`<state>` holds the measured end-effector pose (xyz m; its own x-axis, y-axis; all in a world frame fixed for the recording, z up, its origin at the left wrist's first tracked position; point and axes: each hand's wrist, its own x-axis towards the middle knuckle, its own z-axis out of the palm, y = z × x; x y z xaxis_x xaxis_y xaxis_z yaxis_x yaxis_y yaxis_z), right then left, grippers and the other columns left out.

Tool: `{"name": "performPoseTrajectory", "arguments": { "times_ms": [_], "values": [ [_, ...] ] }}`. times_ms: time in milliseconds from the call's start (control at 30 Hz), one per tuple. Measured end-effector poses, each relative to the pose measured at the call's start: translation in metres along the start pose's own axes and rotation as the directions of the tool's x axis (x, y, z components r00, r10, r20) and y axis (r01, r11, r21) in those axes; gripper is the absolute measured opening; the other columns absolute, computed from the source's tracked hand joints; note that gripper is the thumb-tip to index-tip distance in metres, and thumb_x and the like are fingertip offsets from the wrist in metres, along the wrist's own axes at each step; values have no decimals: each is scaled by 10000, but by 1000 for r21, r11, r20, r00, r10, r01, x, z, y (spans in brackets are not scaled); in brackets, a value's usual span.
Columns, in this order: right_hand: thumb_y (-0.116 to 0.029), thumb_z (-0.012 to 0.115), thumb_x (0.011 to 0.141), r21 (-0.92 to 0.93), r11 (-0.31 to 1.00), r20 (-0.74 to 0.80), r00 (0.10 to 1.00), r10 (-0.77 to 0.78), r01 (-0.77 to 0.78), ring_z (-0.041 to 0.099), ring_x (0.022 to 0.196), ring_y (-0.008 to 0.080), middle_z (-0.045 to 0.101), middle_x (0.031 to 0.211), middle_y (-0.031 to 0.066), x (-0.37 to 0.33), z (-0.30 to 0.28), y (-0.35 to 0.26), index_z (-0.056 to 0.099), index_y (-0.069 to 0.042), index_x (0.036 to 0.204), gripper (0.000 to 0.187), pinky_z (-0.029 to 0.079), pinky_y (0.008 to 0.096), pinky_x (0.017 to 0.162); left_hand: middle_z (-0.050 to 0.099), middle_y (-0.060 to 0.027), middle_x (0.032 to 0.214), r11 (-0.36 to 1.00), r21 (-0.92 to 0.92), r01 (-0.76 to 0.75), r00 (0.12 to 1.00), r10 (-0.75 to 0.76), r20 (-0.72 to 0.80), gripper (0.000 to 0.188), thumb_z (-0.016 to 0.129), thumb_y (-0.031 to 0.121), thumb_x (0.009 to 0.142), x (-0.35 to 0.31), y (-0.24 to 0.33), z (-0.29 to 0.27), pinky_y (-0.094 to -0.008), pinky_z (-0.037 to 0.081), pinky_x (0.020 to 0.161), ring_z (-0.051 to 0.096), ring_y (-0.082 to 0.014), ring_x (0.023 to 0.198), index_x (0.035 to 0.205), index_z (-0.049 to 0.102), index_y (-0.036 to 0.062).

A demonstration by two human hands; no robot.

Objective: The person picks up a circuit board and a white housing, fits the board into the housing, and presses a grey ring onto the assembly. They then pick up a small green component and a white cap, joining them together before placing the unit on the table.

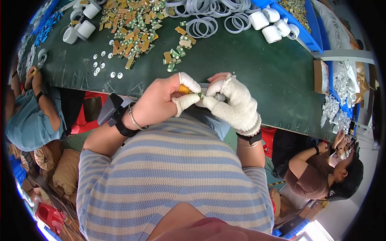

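My left hand (161,98) has white cots on thumb and forefinger and pinches a small green and orange circuit strip (193,92). My right hand (237,105), in a white fingerless knit glove, grips the strip's other end together with a small white part (219,96). Both hands meet just above the near edge of the dark green table (257,68). A dark device (110,109) is strapped to my left wrist.
A heap of green and gold circuit pieces (132,24), small white discs (102,64), white rings (209,16) and white round caps (271,26) lie on the table. Blue bins (305,34) stand far right. Other people work at left (28,116) and lower right (321,172).
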<state>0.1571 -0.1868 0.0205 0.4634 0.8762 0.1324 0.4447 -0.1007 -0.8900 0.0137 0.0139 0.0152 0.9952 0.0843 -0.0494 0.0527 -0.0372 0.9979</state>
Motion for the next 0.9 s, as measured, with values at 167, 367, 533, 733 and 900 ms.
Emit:
{"name": "performPoseTrajectory", "arguments": {
  "times_ms": [167,367,533,733,900],
  "values": [
    [-50,783,811,89,995,87,995,-53,45,671,1014,275,678,887,46,6,-4,7,673,-57,860,121,530,402,890,763,-79,1013,998,68,-2,996,-4,92,176,713,80,1001,2,3,-6,-276,567,801,720,-113,925,1153,641,28],
    [-60,799,798,165,986,106,994,5,-23,668,1013,272,681,892,50,8,-3,9,673,-55,846,135,527,406,916,719,-61,1083,963,-160,219,969,-195,154,180,679,18,1008,2,-1,-7,-275,562,888,696,-116,1006,1182,634,17],
    [-90,816,804,166,986,96,995,-20,4,665,1000,278,683,899,53,7,-1,8,680,-54,850,147,527,411,921,719,-69,1092,961,-194,195,972,-163,169,165,669,26,1017,4,-4,-8,-270,567,877,701,-118,996,1177,629,13],
    [-118,831,807,73,997,278,960,-15,-6,670,996,288,691,919,57,14,-13,10,684,-57,851,165,529,410,913,734,-79,1064,915,-312,256,951,-181,251,163,676,35,1016,4,-4,-9,-261,570,877,713,-120,1002,1169,630,8],
    [-114,827,812,14,1000,290,957,20,-25,670,1007,285,690,928,62,13,-13,6,687,-55,860,160,524,403,905,735,-45,1014,898,-355,260,954,-181,239,155,673,53,1023,3,-2,-5,-239,547,810,687,-88,909,1168,633,15]
  ]
}}
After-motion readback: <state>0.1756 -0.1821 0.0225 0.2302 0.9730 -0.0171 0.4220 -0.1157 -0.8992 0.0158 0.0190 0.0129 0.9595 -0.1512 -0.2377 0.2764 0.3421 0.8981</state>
